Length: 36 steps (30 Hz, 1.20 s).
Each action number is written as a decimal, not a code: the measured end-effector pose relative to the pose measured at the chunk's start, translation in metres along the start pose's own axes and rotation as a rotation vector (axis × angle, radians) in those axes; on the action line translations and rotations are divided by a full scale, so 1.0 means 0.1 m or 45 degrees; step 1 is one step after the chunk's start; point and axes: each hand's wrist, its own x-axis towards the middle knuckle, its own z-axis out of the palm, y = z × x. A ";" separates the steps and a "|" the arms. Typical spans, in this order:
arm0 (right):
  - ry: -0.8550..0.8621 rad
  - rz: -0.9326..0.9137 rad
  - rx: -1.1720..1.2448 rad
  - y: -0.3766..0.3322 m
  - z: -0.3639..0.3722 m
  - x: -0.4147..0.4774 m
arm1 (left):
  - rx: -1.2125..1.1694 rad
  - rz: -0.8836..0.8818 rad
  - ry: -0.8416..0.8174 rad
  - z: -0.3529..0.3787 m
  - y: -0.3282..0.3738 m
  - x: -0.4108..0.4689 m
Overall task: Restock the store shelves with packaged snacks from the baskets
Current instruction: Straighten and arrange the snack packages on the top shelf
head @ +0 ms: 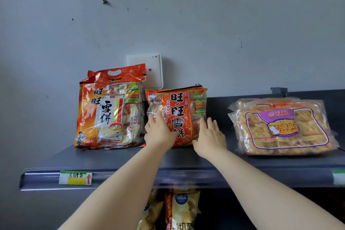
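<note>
A red and orange rice-cracker bag (179, 110) stands on the dark top shelf (115, 158), leaning back toward the wall. My left hand (158, 132) presses flat on its lower left front, thumb up along the bag. My right hand (210, 136) rests on its lower right edge, fingers spread. Neither hand wraps fully round the bag. A taller orange rice-cracker bag with a red handle (110, 110) stands just to its left, almost touching.
A stack of clear packs of golden cakes with purple labels (281, 127) lies at the shelf's right. A white wall box (149, 69) sits behind the bags. A price tag (75, 177) marks the shelf's front rail. Yellow chip bags (179, 209) hang on the shelf below.
</note>
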 end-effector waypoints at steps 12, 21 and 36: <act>0.073 -0.100 -0.068 0.07 -0.37 -0.69 | 0.260 0.220 -0.251 -0.29 0.06 -0.54; 0.014 -0.005 -0.131 0.12 -0.43 -1.30 | 0.250 0.325 -0.394 -0.29 0.00 -1.00; -0.048 0.019 -0.023 0.01 -0.60 -1.42 | 0.146 0.352 -0.324 -0.48 0.13 -1.09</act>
